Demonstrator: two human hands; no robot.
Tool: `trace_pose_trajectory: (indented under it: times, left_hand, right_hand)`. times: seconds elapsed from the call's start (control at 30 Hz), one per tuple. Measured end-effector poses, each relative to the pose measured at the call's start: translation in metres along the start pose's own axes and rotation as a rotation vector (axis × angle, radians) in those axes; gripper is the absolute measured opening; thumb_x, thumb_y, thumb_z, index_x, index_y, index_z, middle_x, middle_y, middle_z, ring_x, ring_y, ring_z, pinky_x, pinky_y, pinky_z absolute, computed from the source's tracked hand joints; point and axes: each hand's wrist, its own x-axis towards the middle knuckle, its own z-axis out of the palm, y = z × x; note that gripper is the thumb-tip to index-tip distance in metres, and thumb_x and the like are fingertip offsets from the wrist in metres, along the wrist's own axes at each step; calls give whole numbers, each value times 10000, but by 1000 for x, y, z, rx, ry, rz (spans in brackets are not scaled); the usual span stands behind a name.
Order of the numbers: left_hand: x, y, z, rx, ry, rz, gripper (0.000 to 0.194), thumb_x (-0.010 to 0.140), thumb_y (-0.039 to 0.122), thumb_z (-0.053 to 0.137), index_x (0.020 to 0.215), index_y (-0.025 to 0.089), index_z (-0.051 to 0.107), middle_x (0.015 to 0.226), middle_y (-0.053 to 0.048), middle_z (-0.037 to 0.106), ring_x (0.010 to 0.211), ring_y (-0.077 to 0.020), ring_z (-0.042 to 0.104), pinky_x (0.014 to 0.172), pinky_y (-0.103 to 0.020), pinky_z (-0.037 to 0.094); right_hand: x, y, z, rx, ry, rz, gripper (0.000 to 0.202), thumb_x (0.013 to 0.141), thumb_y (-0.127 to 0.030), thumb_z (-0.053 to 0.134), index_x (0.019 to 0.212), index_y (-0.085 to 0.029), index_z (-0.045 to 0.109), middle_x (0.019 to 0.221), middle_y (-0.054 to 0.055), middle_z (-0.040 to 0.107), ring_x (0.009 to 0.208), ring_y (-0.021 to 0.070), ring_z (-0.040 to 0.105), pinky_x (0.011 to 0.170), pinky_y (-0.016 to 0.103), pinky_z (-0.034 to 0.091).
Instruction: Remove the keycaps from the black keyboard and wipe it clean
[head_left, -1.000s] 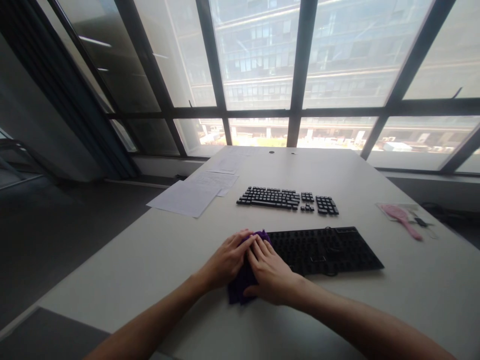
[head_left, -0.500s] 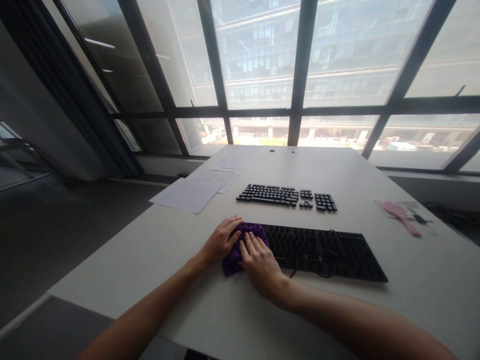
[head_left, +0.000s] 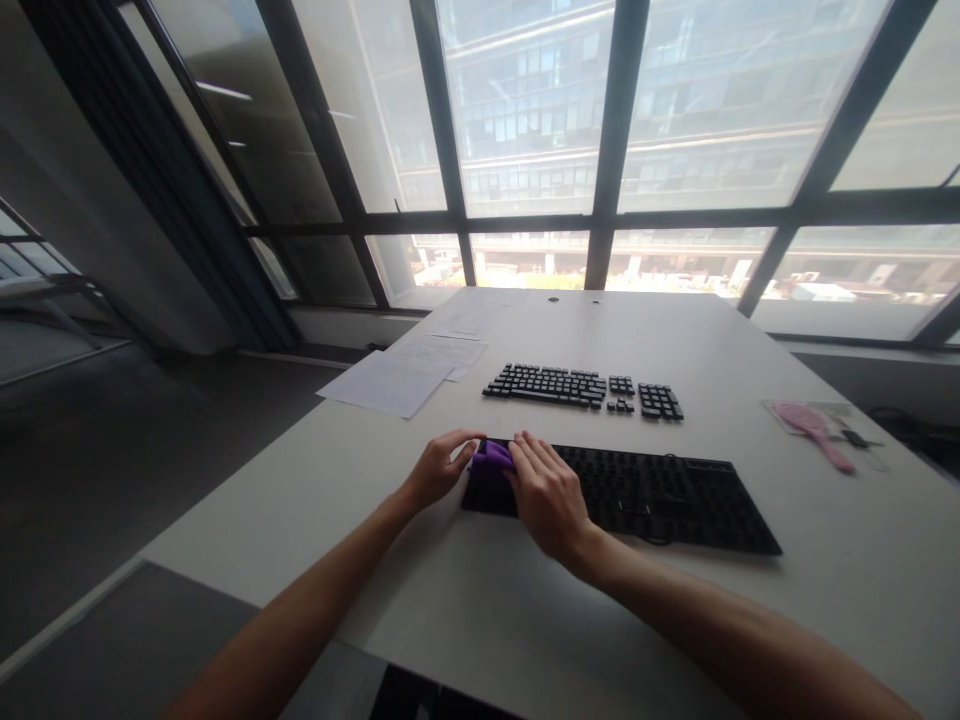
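Note:
A black keyboard (head_left: 690, 505) with its keycaps off lies across the white desk (head_left: 450, 620). My left hand (head_left: 441, 468) is at its far left corner, fingers and thumb against the edge. A crumpled purple cloth (head_left: 491, 460) lies on the keyboard's left end. My right hand (head_left: 553, 492) presses on the cloth's right side with its fingers together; part of the cloth is hidden under it. Behind the keyboard, black keycaps (head_left: 547, 386) are laid out in keyboard order, in separate blocks.
Sheets of paper (head_left: 397, 382) lie at the desk's left edge. On the right are a pink brush-shaped thing (head_left: 814, 432) and a small dark item (head_left: 855, 438) on a clear bag or sheet. Large windows (head_left: 525, 110) stand beyond the desk.
The cloth is bunched smaller and has shifted up off the keyboard's near left corner, which now shows. My right hand has moved slightly right; my left fingers have come off the cloth to the corner.

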Motion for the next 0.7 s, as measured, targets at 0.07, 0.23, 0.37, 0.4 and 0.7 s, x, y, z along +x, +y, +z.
trace_pose_trajectory:
  times: [0.07, 0.23, 0.37, 0.4, 0.7]
  left_hand:
    - [-1, -1, -4, -66, -144, 52, 511, 952, 518, 495, 1345, 199, 570, 1362, -113, 591, 1278, -266, 534, 1115, -434, 391]
    - [-7, -7, -7, -136, -472, 146, 1232, 618, 650, 798, 1573, 250, 130, 1637, -125, 128, 1501, -356, 107, 1220, -497, 146]
    - [-9, -15, -1, -82, -498, 156, 1355, 551, 616, 853, 1577, 262, 42, 1645, -134, 45, 1504, -374, 21, 1219, -530, 83]
    - [-9, -16, 0, -65, -500, 162, 1369, 541, 606, 863, 1577, 261, 36, 1644, -138, 37, 1504, -376, 19, 1219, -533, 79]
    - [-9, -13, -5, -23, -540, 82, 1360, 565, 552, 875, 1572, 286, 1, 1646, -126, 24, 1504, -373, 38, 1213, -543, 137]
  right_hand:
    - [-2, -2, 2, 15, -57, -26, 393, 1010, -210, 420, 1347, -68, 562, 1425, 186, 538, 1382, 275, 438, 1161, 441, 336]
    - [-9, -11, 16, 49, -226, -88, 472, 924, -162, 519, 1390, -86, 519, 1495, 200, 448, 1421, 320, 365, 1159, 491, 320]
    - [-10, -11, 18, 70, -276, -118, 455, 893, -156, 537, 1339, -69, 560, 1487, 208, 456, 1430, 304, 352, 1178, 468, 293]
    - [-10, -11, 17, 74, -285, -126, 454, 877, -140, 542, 1324, -63, 572, 1477, 205, 470, 1424, 301, 364, 1180, 456, 295]
    - [-6, -4, -3, 161, -26, 82, 282, 941, -191, 491, 1142, -127, 679, 1330, 142, 631, 1259, 260, 571, 1077, 389, 440]
